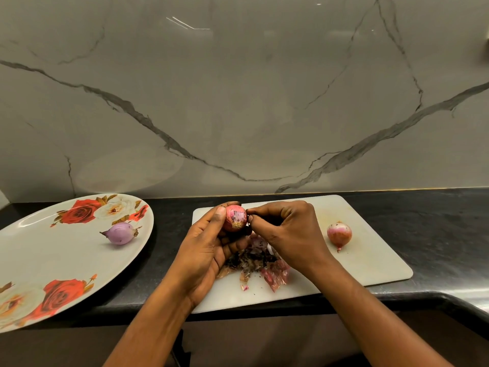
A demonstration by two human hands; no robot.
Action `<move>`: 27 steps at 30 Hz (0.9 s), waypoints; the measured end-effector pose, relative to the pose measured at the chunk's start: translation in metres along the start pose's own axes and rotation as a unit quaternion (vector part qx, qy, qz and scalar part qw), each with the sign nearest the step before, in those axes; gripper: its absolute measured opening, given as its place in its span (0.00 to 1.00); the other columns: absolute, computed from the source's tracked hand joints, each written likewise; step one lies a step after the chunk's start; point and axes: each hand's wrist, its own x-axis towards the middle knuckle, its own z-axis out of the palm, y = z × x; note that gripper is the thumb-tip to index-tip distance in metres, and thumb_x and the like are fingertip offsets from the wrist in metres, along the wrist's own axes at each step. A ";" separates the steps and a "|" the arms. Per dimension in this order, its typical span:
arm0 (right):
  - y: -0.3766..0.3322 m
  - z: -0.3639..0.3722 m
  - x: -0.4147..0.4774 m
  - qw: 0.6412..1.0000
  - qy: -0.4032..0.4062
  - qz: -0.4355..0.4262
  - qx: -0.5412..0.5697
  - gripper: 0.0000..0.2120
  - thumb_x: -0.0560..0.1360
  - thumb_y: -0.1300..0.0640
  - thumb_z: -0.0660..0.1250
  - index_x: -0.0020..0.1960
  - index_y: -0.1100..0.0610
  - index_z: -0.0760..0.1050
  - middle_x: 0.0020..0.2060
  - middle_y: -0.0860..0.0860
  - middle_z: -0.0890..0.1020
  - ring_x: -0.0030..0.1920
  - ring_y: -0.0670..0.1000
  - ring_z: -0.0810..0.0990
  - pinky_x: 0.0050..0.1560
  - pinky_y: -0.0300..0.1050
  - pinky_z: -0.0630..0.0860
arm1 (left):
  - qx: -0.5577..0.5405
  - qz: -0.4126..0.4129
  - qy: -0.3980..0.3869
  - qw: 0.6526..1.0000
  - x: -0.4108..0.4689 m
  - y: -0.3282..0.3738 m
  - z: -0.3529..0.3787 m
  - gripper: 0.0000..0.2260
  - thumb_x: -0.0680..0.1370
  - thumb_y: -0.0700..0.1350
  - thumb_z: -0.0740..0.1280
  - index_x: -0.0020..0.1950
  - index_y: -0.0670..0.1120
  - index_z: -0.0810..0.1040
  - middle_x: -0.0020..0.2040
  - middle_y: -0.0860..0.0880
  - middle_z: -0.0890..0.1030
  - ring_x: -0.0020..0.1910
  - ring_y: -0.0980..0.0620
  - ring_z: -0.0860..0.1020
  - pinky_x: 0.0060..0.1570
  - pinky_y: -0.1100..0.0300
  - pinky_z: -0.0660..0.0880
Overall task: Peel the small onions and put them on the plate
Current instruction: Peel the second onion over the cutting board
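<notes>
Where a pale marble wall (238,102) with dark veins fills the far half of the view, a black speckled desk (436,234) runs along its foot from left to right. On the left of the desk lies a large oval plate (39,250), white with red and cream roses printed at its far and near ends; its near edge juts past the desk's front. To the right of the plate, apart from it, a white cutting board (370,260) lies flat.

Two bare forearms reach in from the near edge and meet above the left part of the board. The left hand (206,250) is turned palm up, with its fingers and thumb curled around the held onion (235,218), a small pinkish-red bulb partly stripped of skin. The right hand (288,231) is bent over, and its fingertips pinch at the right side of that same onion.

Beneath the hands, a loose pile of skins (256,263), pink, papery and partly dark, lies on the board. A peeled onion (120,233), pale purple, rests on the plate near its right rim. An unpeeled onion (339,234) sits on the right part of the board, well apart from the hands.
</notes>
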 end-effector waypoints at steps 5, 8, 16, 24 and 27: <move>0.002 -0.001 0.001 1.000 0.001 -0.002 -0.010 0.09 0.78 0.58 0.75 0.57 0.53 0.87 0.47 0.44 0.89 0.48 0.40 0.87 0.51 0.42 0.86 | -0.006 0.004 0.001 1.000 0.000 0.000 0.000 0.15 0.86 0.49 0.60 0.67 0.48 0.82 0.61 0.41 0.86 0.57 0.46 0.86 0.47 0.58 0.84; 0.001 -0.004 -0.002 1.000 0.006 0.004 -0.004 0.09 0.77 0.54 0.76 0.57 0.52 0.87 0.47 0.43 0.89 0.48 0.39 0.87 0.51 0.42 0.86 | -0.002 0.014 0.001 1.000 0.001 0.000 -0.001 0.14 0.86 0.49 0.61 0.66 0.49 0.82 0.61 0.42 0.86 0.55 0.48 0.86 0.46 0.59 0.83; -0.004 -0.004 -0.003 0.998 -0.011 -0.018 -0.051 0.06 0.77 0.54 0.75 0.54 0.51 0.88 0.43 0.42 0.88 0.43 0.39 0.86 0.46 0.40 0.85 | 0.003 0.017 -0.003 1.000 -0.001 0.001 0.001 0.14 0.86 0.47 0.61 0.68 0.49 0.81 0.60 0.44 0.86 0.53 0.50 0.86 0.47 0.59 0.83; -0.007 -0.002 0.001 0.999 0.028 -0.023 -0.037 0.05 0.74 0.53 0.73 0.47 0.51 0.88 0.37 0.40 0.86 0.40 0.39 0.85 0.41 0.31 0.80 | -0.008 -0.007 -0.009 1.000 0.000 0.000 0.002 0.15 0.87 0.50 0.59 0.67 0.49 0.82 0.61 0.41 0.86 0.59 0.44 0.85 0.55 0.51 0.83; -0.008 -0.003 0.002 0.999 0.029 -0.015 -0.036 0.06 0.74 0.52 0.73 0.46 0.51 0.88 0.36 0.38 0.84 0.40 0.39 0.84 0.41 0.30 0.80 | -0.016 -0.017 -0.011 1.000 0.000 -0.001 0.000 0.16 0.86 0.50 0.60 0.66 0.49 0.83 0.62 0.40 0.85 0.59 0.42 0.84 0.64 0.44 0.79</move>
